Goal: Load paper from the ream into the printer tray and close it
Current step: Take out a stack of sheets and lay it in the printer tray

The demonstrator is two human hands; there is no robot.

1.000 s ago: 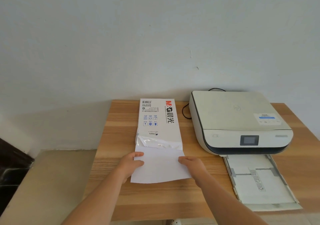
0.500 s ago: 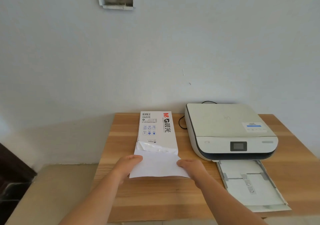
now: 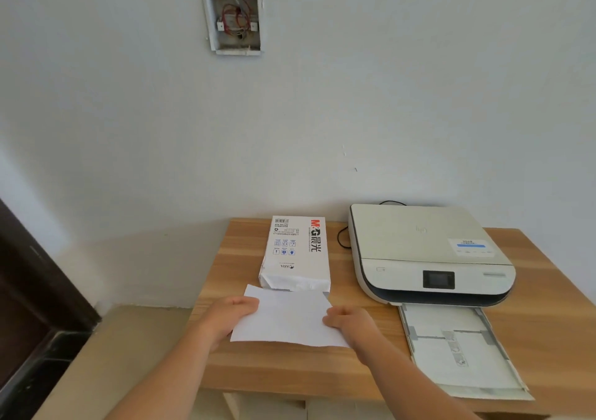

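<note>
- The left hand (image 3: pixel 234 314) grips the left edge of a thin stack of white paper (image 3: pixel 285 318), its fingers curled over the top of the sheets and pinching them.
- The right hand (image 3: pixel 350 321) grips the right edge of the same stack, fingers curled and pinching it from that side.
- The paper is held between the two hands just near of the ream (image 3: pixel 296 251), its far edge at the ream's torn-open near end; whether the near edge touches the worktop (image 3: pixel 225 371) I cannot tell.
- The ream lies flat on the wooden worktop, lengthwise from near to far, left of the printer (image 3: pixel 429 251); its white wrapper carries red and black print.
- The printer sits on the right part of the worktop by the wall, lid down, with a small dark screen on its front.
- The printer tray (image 3: pixel 458 348) is pulled out toward the near side, right of the hands and apart from the paper; a white surface shows inside it.
- A black cable (image 3: pixel 342 239) loops between ream and printer.
- High on the wall, an open recess (image 3: pixel 233 19) shows red wires.
</note>
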